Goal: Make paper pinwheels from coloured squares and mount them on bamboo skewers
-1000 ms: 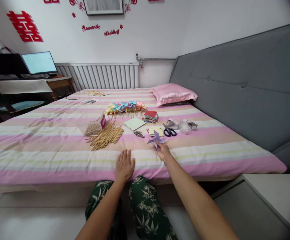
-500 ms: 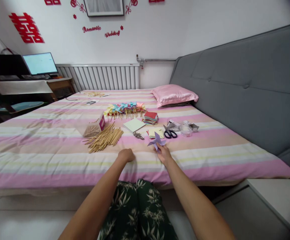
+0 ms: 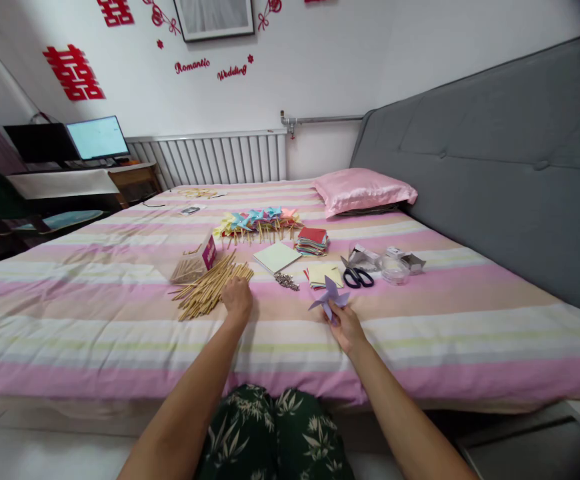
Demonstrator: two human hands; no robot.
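At the right end of a pile of thin wooden sticks (image 3: pixel 201 293) is my left hand (image 3: pixel 238 297), its fingers curled down against the stick ends. Whatever is between those fingertips is hidden. My right hand (image 3: pixel 344 325) pinches a purple paper pinwheel (image 3: pixel 332 295), its folded blades facing up, just above the bed. Behind the pinwheel lie a few pale paper sheets (image 3: pixel 331 275) and black-handled scissors (image 3: pixel 358 277). A small heap of metal pins (image 3: pixel 287 281) sits between my hands.
Finished pinwheels (image 3: pixel 257 219) on sticks lie in a row farther back. Nearer are a pale square pad (image 3: pixel 277 256), a stack of coloured paper (image 3: pixel 313 241), a clear box of sticks (image 3: pixel 189 265) and a round clear container (image 3: pixel 394 270). A pink pillow (image 3: pixel 363 189) rests by the grey headboard (image 3: pixel 495 153).
My left hand has moved forward and left from the bare sheet to the stick pile. My right hand still holds the pinwheel. The head view has shifted slightly.
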